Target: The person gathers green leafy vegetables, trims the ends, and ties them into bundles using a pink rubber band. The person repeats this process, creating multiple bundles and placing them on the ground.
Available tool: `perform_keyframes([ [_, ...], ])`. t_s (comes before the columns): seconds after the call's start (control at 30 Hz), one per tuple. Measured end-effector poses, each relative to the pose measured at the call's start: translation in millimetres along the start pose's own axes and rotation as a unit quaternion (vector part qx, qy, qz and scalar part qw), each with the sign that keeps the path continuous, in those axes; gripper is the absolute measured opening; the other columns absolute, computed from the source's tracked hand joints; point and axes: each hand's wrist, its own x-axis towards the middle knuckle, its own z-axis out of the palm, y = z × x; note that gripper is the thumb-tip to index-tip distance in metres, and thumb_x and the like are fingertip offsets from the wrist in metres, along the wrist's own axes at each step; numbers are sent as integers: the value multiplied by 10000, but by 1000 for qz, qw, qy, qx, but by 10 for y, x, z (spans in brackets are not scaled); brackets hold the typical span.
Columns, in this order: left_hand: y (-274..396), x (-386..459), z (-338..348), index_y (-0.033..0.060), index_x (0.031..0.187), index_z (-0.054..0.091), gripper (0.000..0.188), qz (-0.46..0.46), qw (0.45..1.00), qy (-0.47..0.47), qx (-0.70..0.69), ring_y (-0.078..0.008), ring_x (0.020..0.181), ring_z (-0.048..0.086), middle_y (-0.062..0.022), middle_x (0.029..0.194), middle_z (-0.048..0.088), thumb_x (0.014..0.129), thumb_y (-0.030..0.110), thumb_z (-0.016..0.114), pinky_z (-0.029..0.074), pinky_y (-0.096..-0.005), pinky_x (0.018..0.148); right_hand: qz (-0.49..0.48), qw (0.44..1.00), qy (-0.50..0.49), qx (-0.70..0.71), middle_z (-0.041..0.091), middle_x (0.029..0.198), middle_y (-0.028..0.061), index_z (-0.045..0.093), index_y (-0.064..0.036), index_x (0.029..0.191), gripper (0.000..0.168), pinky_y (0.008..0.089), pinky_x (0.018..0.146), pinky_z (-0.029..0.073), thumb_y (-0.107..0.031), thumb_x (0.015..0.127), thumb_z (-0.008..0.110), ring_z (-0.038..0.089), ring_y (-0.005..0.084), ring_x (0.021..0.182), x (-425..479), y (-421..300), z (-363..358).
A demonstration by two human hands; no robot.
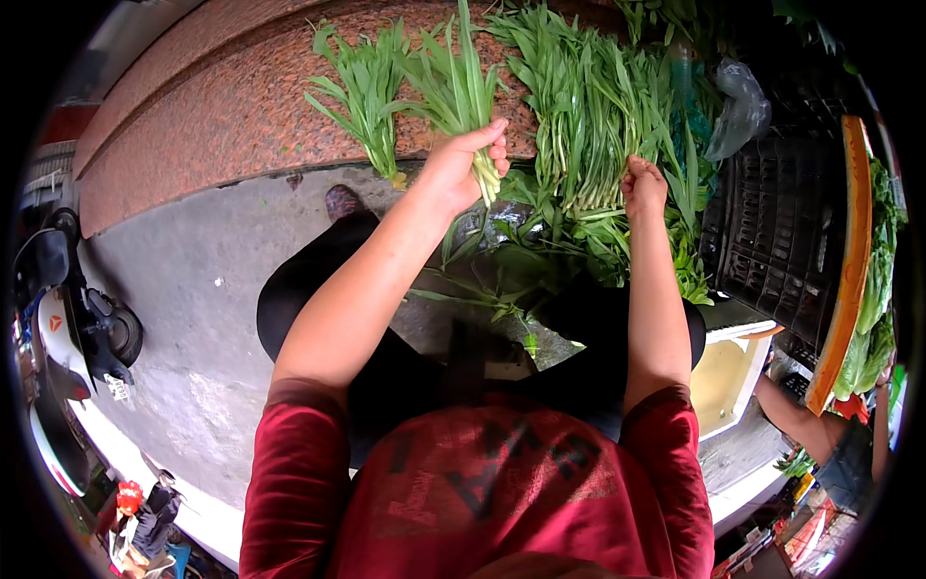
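My left hand [463,163] is closed around the pale stems of a bunch of leafy greens [459,87], whose leaves point away from me. To its left, a smaller bunch of the same greens [369,94] lies on the speckled red granite step [217,108], its stem ends over the edge. At the right, my right hand [644,184] has its fingers pinched together at the edge of a wide pile of greens [586,116]; whether a stem is between the fingertips cannot be told. Loose leaves [506,282] lie below, between my knees.
A black plastic crate [770,224] stands at the right, with a clear plastic bag [738,108] beside it. Nearer are a white foam box [731,376] and another person's arm [796,412]. Lettuce lies beyond an orange-edged board [843,268]. A scooter [79,326] is parked far left.
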Motion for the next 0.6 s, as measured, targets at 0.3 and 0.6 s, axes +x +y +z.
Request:
perform_keyframes([
  [0.3, -68, -1, 109, 9, 939, 495, 197, 7, 1000, -18, 15, -87, 578, 455, -15, 705, 472, 796, 116, 579, 403, -229, 517, 157, 949, -235, 143, 482, 630, -33, 539, -68, 837, 43, 193, 444, 323, -109, 825, 539, 423, 62, 488, -935, -473, 119],
  [0.6, -110, -48, 141, 47, 931, 531, 201, 42, 997, -9, 71, -89, 583, 465, -58, 807, 545, 749, 53, 616, 407, -236, 525, 96, 957, -263, 78, 510, 629, -19, 551, -43, 829, 74, 185, 437, 336, -105, 801, 578, 445, 55, 487, -1110, -269, 378],
])
